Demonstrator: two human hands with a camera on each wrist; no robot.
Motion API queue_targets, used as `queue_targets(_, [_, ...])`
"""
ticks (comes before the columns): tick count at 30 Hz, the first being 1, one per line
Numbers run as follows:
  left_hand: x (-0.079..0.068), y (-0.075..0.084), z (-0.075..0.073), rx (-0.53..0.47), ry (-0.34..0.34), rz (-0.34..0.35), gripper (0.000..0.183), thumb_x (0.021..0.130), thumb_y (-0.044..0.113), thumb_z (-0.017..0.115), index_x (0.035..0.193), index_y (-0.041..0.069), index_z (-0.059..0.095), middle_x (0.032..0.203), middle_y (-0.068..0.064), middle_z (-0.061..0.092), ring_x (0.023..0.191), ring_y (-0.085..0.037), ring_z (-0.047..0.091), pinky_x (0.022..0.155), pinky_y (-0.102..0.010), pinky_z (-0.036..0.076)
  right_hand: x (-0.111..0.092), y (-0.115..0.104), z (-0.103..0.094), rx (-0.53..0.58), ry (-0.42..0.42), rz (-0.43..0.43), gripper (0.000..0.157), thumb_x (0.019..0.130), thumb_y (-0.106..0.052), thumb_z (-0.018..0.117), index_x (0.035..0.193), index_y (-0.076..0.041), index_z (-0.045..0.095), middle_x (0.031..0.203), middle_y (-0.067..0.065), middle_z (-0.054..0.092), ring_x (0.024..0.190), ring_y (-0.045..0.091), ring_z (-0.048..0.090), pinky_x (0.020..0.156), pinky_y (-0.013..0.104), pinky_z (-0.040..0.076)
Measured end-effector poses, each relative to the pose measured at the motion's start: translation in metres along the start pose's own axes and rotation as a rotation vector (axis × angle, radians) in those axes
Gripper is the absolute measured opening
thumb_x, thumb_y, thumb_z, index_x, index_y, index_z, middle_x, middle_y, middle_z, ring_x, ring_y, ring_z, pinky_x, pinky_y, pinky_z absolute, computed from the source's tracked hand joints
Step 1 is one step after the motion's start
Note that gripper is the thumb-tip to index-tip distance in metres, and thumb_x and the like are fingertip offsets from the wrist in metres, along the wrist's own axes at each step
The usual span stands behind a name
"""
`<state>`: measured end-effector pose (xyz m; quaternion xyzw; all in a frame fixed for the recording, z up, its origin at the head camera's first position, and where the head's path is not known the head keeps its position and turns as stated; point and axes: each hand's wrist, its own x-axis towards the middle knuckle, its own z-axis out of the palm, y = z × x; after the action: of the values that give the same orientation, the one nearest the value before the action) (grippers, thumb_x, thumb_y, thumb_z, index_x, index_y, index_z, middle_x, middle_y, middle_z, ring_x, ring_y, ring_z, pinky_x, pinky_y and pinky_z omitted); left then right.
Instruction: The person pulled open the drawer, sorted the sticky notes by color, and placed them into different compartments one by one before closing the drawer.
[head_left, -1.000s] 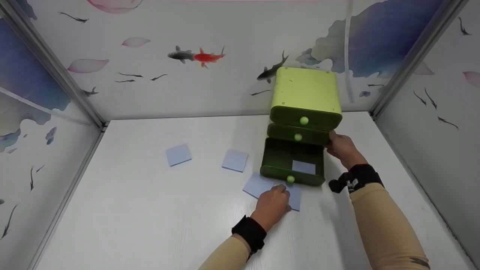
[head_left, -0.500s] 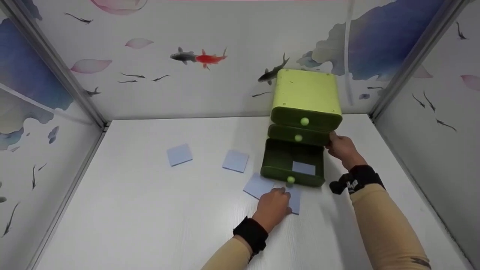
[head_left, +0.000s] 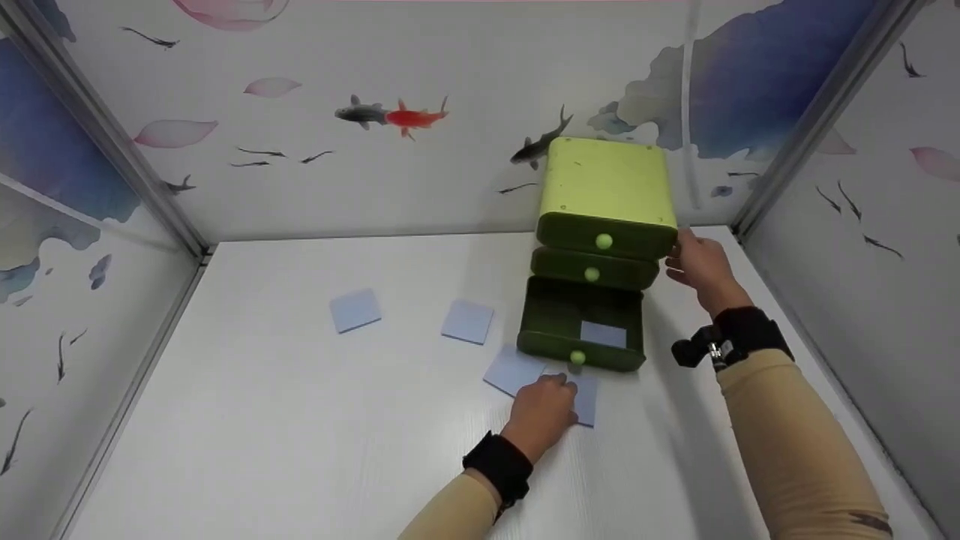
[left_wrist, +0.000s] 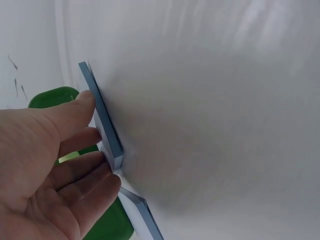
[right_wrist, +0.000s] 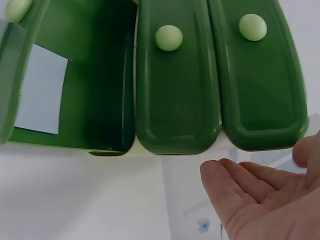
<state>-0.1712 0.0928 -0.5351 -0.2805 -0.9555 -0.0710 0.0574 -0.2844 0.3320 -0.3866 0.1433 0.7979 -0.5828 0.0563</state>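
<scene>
My left hand (head_left: 541,416) holds a pale blue sticky note pad (head_left: 586,405) on the white table, thumb at its near edge; much of the pad is hidden under the fingers. Another pad (head_left: 512,369) lies just left of it. Behind stands a green drawer box (head_left: 606,184). Its bottom drawer (head_left: 551,304) is pulled far out, with one pad (head_left: 604,334) inside, and its middle drawer (head_left: 559,268) sticks out less. Beside the box's right side is my right hand (head_left: 705,266), its fingers loosely extended near the top drawer (right_wrist: 265,85) and holding nothing.
Two more blue pads lie on the table to the left, one pad (head_left: 356,310) farther out and one pad (head_left: 468,321) nearer the box. Printed walls with fish and petals enclose the table (head_left: 300,427) on the sides and back.
My right hand has left the side of the middle drawer and moved up beside the top drawer. The left hand's pad slid slightly toward me earlier; the drawers stand as before.
</scene>
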Motion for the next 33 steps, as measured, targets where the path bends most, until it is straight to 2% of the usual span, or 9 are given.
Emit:
queue_targets(4, [0.002,0.0,0.002,-0.015,-0.002,-0.006,0.019,0.082,0.029,0.077,0.095,0.015,0.073,0.094,0.003,0.069,0.085,-0.012,0.066,0.06,-0.024,0.055,-0.002,-0.01,-0.003,0.004,-0.056,0.006,0.087,0.098,-0.06,0.022,0.154,0.005,0.007,0.154,0.026,0.025,0.144,0.036,0.029,0.119,0.039,0.031])
queue_targets(7, [0.003,0.001,0.002,-0.019,-0.015,-0.007,0.023,0.083,0.029,0.077,0.099,0.014,0.073,0.096,0.003,0.07,0.087,-0.012,0.066,0.062,-0.023,0.055,-0.002,-0.013,-0.005,-0.019,-0.072,0.012,0.093,0.096,-0.063,0.028,0.153,0.006,0.006,0.154,0.028,0.022,0.143,0.039,0.028,0.119,0.039,0.031])
queue_targets(12, [0.006,0.001,-0.002,-0.006,-0.078,-0.016,0.034,0.083,0.033,0.077,0.11,0.013,0.071,0.104,0.001,0.07,0.092,-0.012,0.066,0.07,-0.023,0.056,-0.003,-0.015,-0.003,-0.05,-0.067,0.022,0.092,0.096,-0.06,0.033,0.153,0.008,0.009,0.152,0.028,0.025,0.14,0.038,0.035,0.118,0.039,0.033])
queue_targets(19, [0.015,0.001,-0.01,0.049,-0.168,-0.02,0.031,0.083,0.034,0.077,0.106,0.014,0.073,0.104,0.0,0.069,0.093,-0.013,0.065,0.071,-0.026,0.056,-0.002,-0.017,0.0,-0.063,-0.066,0.039,0.091,0.096,-0.06,0.033,0.153,0.008,0.009,0.155,0.028,0.022,0.141,0.037,0.036,0.117,0.039,0.033])
queue_targets(26, [0.018,0.002,-0.015,0.09,-0.196,0.017,0.035,0.089,0.027,0.07,0.122,0.015,0.067,0.121,0.001,0.066,0.109,-0.013,0.062,0.081,-0.024,0.056,-0.003,-0.016,-0.002,-0.059,-0.094,0.035,0.093,0.097,-0.06,0.033,0.153,0.008,0.004,0.158,0.029,0.017,0.144,0.037,0.031,0.119,0.039,0.031])
queue_targets(33, [0.022,0.001,-0.015,0.042,-0.234,-0.002,0.038,0.09,0.025,0.069,0.126,0.015,0.064,0.123,0.001,0.064,0.109,-0.014,0.062,0.08,-0.026,0.056,0.0,-0.015,-0.002,-0.069,-0.088,0.04,0.091,0.097,-0.06,0.031,0.153,0.006,0.006,0.158,0.029,0.017,0.143,0.037,0.033,0.118,0.038,0.032])
